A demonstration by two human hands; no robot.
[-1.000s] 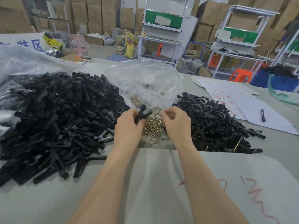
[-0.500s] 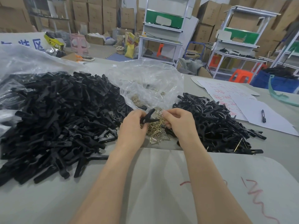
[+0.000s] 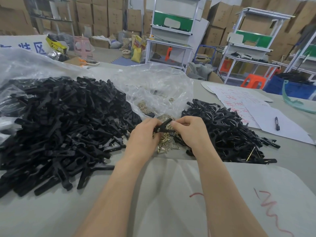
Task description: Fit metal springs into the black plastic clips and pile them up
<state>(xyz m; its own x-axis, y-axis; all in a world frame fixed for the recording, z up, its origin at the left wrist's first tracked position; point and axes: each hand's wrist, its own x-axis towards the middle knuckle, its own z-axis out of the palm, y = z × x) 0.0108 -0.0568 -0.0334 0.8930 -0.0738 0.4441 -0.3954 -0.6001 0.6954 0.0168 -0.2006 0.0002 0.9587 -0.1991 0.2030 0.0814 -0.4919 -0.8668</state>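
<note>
While the head camera is looking down over both forearms, the entries are reading as follows.

Item: left grip [image 3: 142, 135], fingers curling round one black clip [image 3: 162, 124] and holding it off the table [image 3: 290, 151], one end pointing up and to the right.

Item: right grip [image 3: 189, 132], thumb and fingertips pinching at the black clip's upper end. A spring may be sitting between them, but it is too small to tell.

Item: loose brass-coloured springs [image 3: 165, 143], lying in a small heap directly beneath the two grips and spilling from the clear plastic bag [image 3: 153, 89] behind.

Item: large heap of bare clips [image 3: 59, 125], spreading across the left of the table.

Item: smaller heap [image 3: 230, 134] on the right, several pieces showing metal wire, so probably serving as the finished pile.

Item: papers [image 3: 266, 115] and pen [image 3: 277, 123], lying well apart at far right.

Step in hand, as judged: a spring is being seated into the held clip. The next move is calling for the right grip pressing the spring home until it is catching. The left grip is needing to brace the clip against twisting. After that, the piece is going onto the right-hand heap.
</note>
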